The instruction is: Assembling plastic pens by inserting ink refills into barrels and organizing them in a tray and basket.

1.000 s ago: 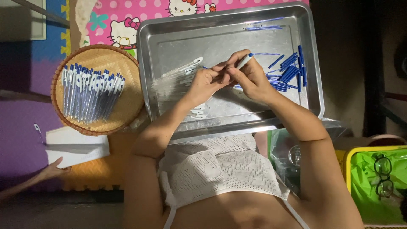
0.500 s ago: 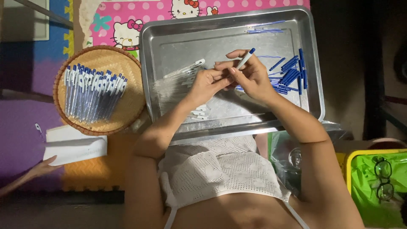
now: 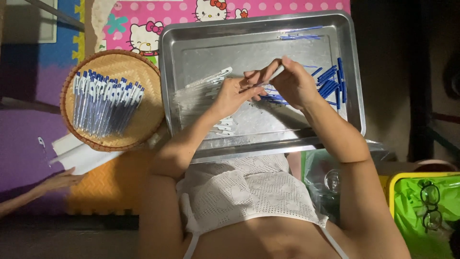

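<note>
Over the middle of a steel tray (image 3: pixel 191 38), my left hand (image 3: pixel 232 93) and my right hand (image 3: pixel 292 84) meet, fingertips together. The right hand pinches a clear pen barrel (image 3: pixel 277 72) that points up and left. The left hand pinches its lower end, where a thin blue refill shows. Clear pen barrels (image 3: pixel 203 91) lie in the tray to the left of my hands. Blue caps and refills (image 3: pixel 330 81) are heaped at the tray's right side. A few white clips (image 3: pixel 225 125) sit below my left wrist.
A round woven basket (image 3: pixel 143 120) left of the tray holds several finished blue-capped pens (image 3: pixel 105 100). White packets (image 3: pixel 79 153) lie below it, with another person's hand (image 3: pixel 57 181) on the mat. A yellow-green bin (image 3: pixel 421 206) with glasses stands at right.
My hands have stayed over the tray's middle; the right hand has tipped the barrel slightly. The other person's hand at the lower left has shifted a little beside the white packets.
</note>
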